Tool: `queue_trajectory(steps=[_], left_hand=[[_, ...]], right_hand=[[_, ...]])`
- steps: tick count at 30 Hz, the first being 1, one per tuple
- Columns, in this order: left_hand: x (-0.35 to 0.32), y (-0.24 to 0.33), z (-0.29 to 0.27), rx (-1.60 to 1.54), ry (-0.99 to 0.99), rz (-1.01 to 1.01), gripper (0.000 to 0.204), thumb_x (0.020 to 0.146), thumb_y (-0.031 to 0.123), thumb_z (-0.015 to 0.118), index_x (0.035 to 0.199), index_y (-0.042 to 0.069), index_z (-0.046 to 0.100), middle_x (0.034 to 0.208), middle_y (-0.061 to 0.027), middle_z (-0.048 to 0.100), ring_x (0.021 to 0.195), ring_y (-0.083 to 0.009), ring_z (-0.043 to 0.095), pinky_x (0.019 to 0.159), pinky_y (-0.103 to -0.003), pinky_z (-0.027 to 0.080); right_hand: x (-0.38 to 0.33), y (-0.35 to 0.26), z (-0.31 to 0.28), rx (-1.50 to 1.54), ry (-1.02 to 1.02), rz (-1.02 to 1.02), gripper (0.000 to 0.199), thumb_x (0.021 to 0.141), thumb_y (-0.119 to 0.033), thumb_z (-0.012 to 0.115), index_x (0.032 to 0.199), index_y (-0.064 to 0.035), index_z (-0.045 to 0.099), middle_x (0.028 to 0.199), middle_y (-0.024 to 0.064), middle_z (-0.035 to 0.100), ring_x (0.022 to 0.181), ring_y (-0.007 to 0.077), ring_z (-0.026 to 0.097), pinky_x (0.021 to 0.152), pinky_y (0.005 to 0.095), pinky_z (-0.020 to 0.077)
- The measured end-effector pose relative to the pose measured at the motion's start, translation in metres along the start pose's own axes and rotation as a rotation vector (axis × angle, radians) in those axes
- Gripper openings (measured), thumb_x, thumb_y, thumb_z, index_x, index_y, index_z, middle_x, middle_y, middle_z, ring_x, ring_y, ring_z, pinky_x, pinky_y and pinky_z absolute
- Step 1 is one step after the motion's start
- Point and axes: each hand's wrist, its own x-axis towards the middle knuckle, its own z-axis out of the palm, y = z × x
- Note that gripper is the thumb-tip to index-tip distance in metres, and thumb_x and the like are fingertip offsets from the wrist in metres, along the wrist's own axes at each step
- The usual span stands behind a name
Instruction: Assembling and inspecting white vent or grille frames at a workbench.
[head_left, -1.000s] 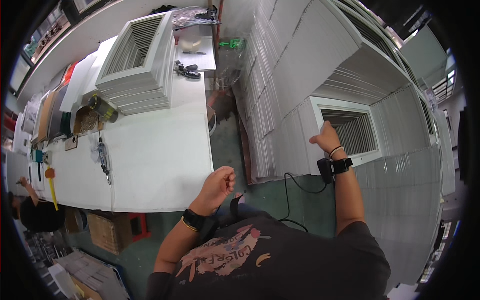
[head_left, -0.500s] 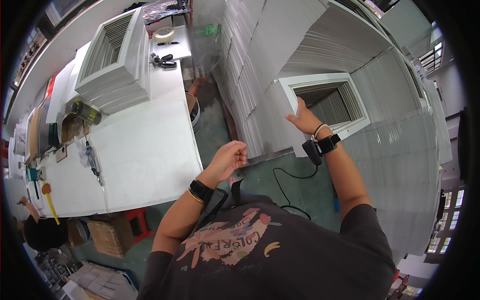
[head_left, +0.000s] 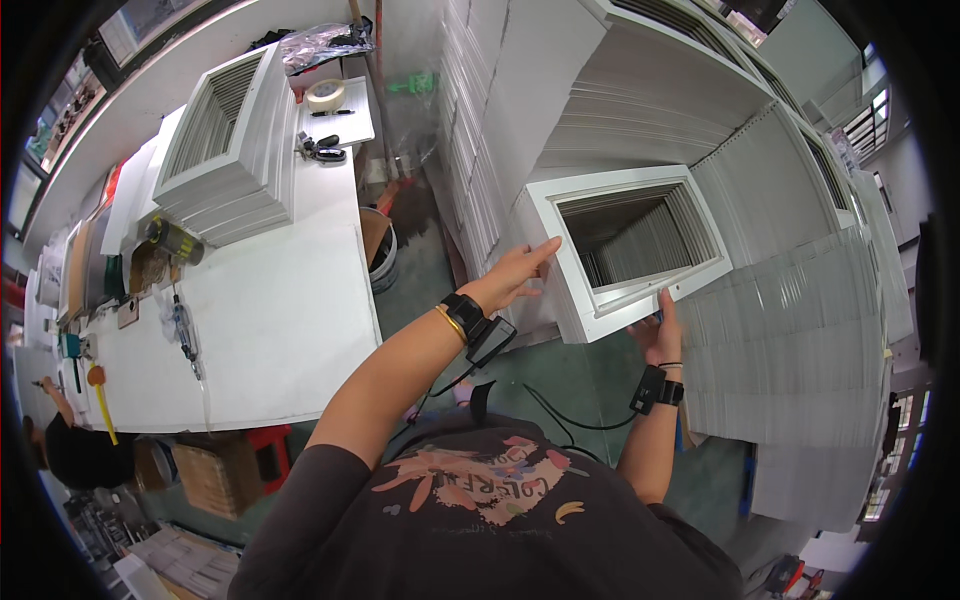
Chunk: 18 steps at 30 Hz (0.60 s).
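Observation:
A white rectangular frame [head_left: 620, 308] lies on top of a stack of similar frames, whose nested edges show through its opening. My left hand [head_left: 515, 277] grips its left side, with a fingertip on the upper rim and the other fingers along the side. At the near edge, my right hand [head_left: 658, 333] has its thumb up against the rim and its fingers under the edge. The undersides of the fingers are partly hidden. Black devices are strapped to both wrists, with a dark cable hanging between them.
Tall stacks of white panels [head_left: 770, 330] surround the frame. To the left stands a white table [head_left: 280, 320] bearing another frame stack [head_left: 265, 175], a tape roll [head_left: 326, 95], a bottle [head_left: 175, 240] and a screwdriver-like tool [head_left: 184, 328]. A bucket [head_left: 385, 272] sits between table and stacks.
My left hand has reached forward and right onto the frame's left side. My right hand has moved from the frame's left rim to its near edge. The frame appears shifted nearer.

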Motion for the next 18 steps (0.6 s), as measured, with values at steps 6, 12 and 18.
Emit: queue_trajectory(steps=[6, 12, 18], left_hand=[[0.017, 0.004, 0.003, 0.005, 0.052, -0.083, 0.063, 0.078, 0.049, 0.062, 0.118, 0.002, 0.048, 0.108, -0.0083, 0.049, 0.099, -0.0185, 0.047, 0.092, -0.041, 0.037], [0.003, -0.016, 0.023, -0.042, 0.056, 0.025, 0.058, 0.078, 0.037, 0.065, 0.113, -0.004, 0.046, 0.105, -0.0101, 0.051, 0.098, -0.0174, 0.049, 0.089, -0.035, 0.039], [-0.032, -0.022, 0.044, -0.167, 0.203, 0.168, 0.058, 0.079, 0.022, 0.067, 0.118, -0.006, 0.033, 0.108, -0.0126, 0.049, 0.098, -0.0187, 0.051, 0.082, -0.032, 0.044]], right_hand=[[0.019, 0.006, -0.004, 0.158, -0.157, 0.078, 0.038, 0.079, -0.043, 0.063, 0.097, -0.0110, 0.054, 0.083, 0.0000, 0.058, 0.077, 0.0135, 0.058, 0.059, 0.0276, 0.0464], [0.026, 0.007, -0.013, 0.366, -0.129, -0.015, 0.039, 0.080, -0.027, 0.060, 0.109, -0.0022, 0.052, 0.098, 0.0096, 0.060, 0.096, 0.0266, 0.057, 0.085, 0.0416, 0.0478], [0.000, 0.011, -0.015, 0.389, -0.142, -0.073, 0.053, 0.080, -0.022, 0.057, 0.123, 0.0034, 0.039, 0.114, 0.0190, 0.051, 0.102, 0.0345, 0.053, 0.097, 0.0483, 0.0409]])
